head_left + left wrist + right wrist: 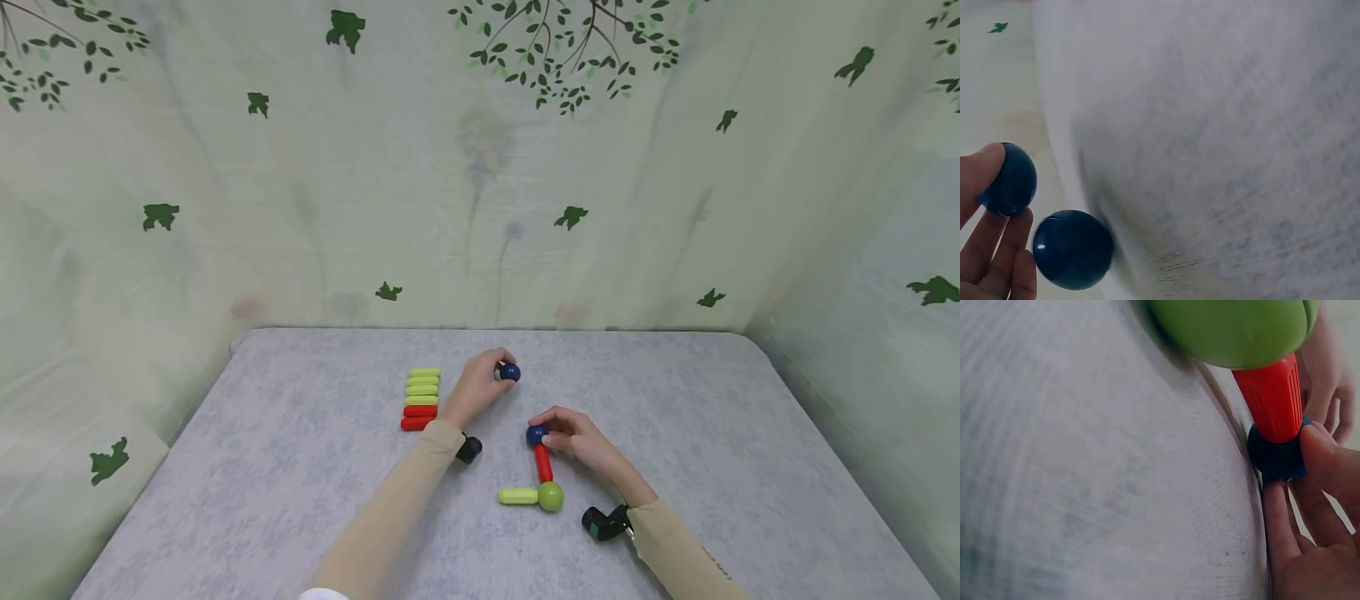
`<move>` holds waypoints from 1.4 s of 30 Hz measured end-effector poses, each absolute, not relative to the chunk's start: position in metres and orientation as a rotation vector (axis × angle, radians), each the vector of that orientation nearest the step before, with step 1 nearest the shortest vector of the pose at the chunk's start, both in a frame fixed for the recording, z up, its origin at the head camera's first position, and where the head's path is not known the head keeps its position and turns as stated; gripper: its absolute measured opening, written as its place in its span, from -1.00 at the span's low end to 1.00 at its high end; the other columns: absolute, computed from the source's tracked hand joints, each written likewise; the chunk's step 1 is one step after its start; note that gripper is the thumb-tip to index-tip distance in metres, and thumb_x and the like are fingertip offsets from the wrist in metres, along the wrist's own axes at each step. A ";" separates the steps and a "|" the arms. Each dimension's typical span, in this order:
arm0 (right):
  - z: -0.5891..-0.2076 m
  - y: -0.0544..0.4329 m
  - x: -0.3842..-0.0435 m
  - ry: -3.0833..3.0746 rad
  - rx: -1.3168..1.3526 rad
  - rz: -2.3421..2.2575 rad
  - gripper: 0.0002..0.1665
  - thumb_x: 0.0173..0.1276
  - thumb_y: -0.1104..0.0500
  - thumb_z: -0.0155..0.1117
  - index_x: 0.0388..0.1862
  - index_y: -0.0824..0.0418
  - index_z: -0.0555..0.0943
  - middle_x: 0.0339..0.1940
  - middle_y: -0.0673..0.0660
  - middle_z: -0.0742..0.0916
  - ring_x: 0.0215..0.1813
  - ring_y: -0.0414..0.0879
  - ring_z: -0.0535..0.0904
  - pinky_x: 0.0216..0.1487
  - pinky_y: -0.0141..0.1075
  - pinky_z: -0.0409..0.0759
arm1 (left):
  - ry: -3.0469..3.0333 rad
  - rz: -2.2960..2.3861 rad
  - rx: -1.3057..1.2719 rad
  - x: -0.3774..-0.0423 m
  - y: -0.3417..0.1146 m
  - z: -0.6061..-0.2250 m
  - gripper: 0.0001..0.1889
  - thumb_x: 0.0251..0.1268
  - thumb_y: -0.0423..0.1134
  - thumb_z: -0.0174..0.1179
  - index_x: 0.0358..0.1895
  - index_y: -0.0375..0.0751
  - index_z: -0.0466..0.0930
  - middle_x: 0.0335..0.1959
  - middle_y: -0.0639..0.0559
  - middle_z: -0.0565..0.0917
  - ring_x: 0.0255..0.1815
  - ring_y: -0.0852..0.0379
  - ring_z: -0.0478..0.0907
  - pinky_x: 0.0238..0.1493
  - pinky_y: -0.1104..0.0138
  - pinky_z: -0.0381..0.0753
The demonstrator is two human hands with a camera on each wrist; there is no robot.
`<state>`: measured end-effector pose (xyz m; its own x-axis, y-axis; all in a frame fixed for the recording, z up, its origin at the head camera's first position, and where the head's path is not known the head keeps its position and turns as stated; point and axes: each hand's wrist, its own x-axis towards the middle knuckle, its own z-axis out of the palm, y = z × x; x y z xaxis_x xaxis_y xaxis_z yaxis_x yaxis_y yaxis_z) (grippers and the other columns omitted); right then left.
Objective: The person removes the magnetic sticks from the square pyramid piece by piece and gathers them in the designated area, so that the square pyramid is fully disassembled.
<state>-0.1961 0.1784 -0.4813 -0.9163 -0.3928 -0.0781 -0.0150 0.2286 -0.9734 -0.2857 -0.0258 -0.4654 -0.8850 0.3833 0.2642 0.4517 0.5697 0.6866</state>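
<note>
My left hand (476, 387) pinches a dark blue ball (510, 372) with thumb and fingers. In the left wrist view, a blue ball (1016, 181) is in its fingertips, and a second blue ball (1074, 250) sits close by those fingers. My right hand (583, 440) grips another blue ball (536, 436) between thumb and fingers. This ball is at the far end of a red stick (543, 463). A green ball (551, 497) joins the stick's near end, and a yellow-green stick (518, 497) points left from it.
Left of my left hand, several yellow-green sticks (423, 390) and two red sticks (419, 417) lie in a column on the grey table (300, 467). A pale curtain (420, 183) with leaf prints hangs behind the table.
</note>
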 end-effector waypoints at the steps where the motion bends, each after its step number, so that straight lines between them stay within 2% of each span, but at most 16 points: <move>1: -0.478 0.177 -0.194 2.196 -0.385 -1.738 -0.69 0.36 0.45 0.07 0.07 0.43 0.53 0.05 0.30 0.59 -0.05 0.05 0.47 -0.07 -0.20 0.45 | -2.717 -1.181 -0.732 -0.288 -0.025 -0.467 -0.75 0.14 -0.40 0.34 -0.10 -0.22 0.58 -0.16 -0.05 0.61 -0.16 0.03 0.51 -0.12 0.26 0.52; 6: -0.460 0.174 -0.186 2.207 -0.402 -1.721 -0.69 0.35 0.46 0.06 0.06 0.47 0.52 0.04 0.33 0.59 -0.06 0.07 0.46 -0.07 -0.21 0.44 | -2.725 -1.055 -0.779 -0.291 -0.022 -0.473 -0.74 0.09 -0.43 0.35 -0.12 -0.27 0.59 -0.18 -0.11 0.56 -0.14 -0.02 0.52 -0.04 0.21 0.52; 12: -0.459 0.173 -0.186 2.195 -0.409 -1.734 -0.68 0.35 0.46 0.06 0.07 0.46 0.52 0.04 0.32 0.59 -0.06 0.05 0.46 -0.08 -0.20 0.44 | -2.761 -0.966 -0.749 -0.290 -0.022 -0.474 -0.73 0.10 -0.42 0.36 -0.10 -0.29 0.60 -0.14 -0.12 0.59 -0.09 -0.02 0.54 0.01 0.21 0.52; 21: -0.460 0.173 -0.186 2.203 -0.414 -1.724 -0.68 0.34 0.48 0.06 0.07 0.49 0.51 0.05 0.34 0.59 -0.06 0.06 0.45 -0.09 -0.21 0.44 | -2.710 -1.090 -0.767 -0.281 -0.037 -0.465 -0.72 0.16 -0.40 0.33 -0.04 -0.30 0.58 -0.11 -0.15 0.56 -0.10 -0.05 0.50 -0.03 0.19 0.52; 24: -0.461 0.173 -0.185 2.208 -0.404 -1.720 -0.68 0.35 0.48 0.06 0.07 0.47 0.51 0.05 0.33 0.59 -0.06 0.06 0.46 -0.08 -0.21 0.44 | -2.670 -1.171 -0.903 -0.267 -0.045 -0.455 -0.76 0.17 -0.43 0.31 -0.09 -0.32 0.59 -0.15 -0.17 0.57 -0.13 -0.05 0.50 -0.06 0.19 0.52; 27: -0.461 0.173 -0.185 2.214 -0.393 -1.715 -0.68 0.34 0.48 0.06 0.07 0.46 0.52 0.03 0.31 0.60 -0.06 0.06 0.46 -0.07 -0.21 0.44 | -2.694 -1.273 -1.166 -0.249 -0.052 -0.448 -0.81 0.19 -0.45 0.28 -0.13 -0.32 0.59 -0.19 -0.18 0.61 -0.20 0.03 0.53 -0.13 0.26 0.55; 32: -0.458 0.173 -0.184 2.214 -0.401 -1.720 -0.67 0.32 0.49 0.06 0.06 0.48 0.50 0.01 0.32 0.60 -0.06 0.08 0.46 -0.08 -0.22 0.43 | -2.867 -1.344 -1.565 -0.213 -0.059 -0.448 -0.79 0.21 -0.41 0.27 -0.08 -0.22 0.61 -0.13 -0.03 0.63 -0.19 0.20 0.53 -0.13 0.41 0.54; 37: -0.457 0.173 -0.184 2.206 -0.402 -1.723 -0.67 0.33 0.49 0.06 0.07 0.49 0.50 0.05 0.35 0.58 -0.07 0.09 0.44 -0.10 -0.20 0.42 | -2.918 -1.102 -1.704 -0.185 -0.054 -0.458 -0.65 0.16 -0.38 0.32 0.02 -0.02 0.60 -0.11 0.17 0.56 -0.15 0.28 0.48 -0.10 0.47 0.48; 42: -0.469 0.175 -0.190 2.197 -0.409 -1.733 -0.67 0.33 0.48 0.07 0.07 0.46 0.50 0.06 0.34 0.58 -0.06 0.10 0.44 -0.11 -0.19 0.41 | -2.875 -0.806 -1.679 -0.172 -0.048 -0.462 -0.62 0.13 -0.43 0.26 0.00 0.07 0.59 -0.25 0.23 0.52 -0.24 0.33 0.46 -0.19 0.54 0.45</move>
<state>-0.1902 0.1755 -0.4690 -0.9103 -0.4085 -0.0670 -0.0299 0.2263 -0.9736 -0.1720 -0.0484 -0.4624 -0.4892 0.8721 -0.0090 0.7404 0.4207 0.5242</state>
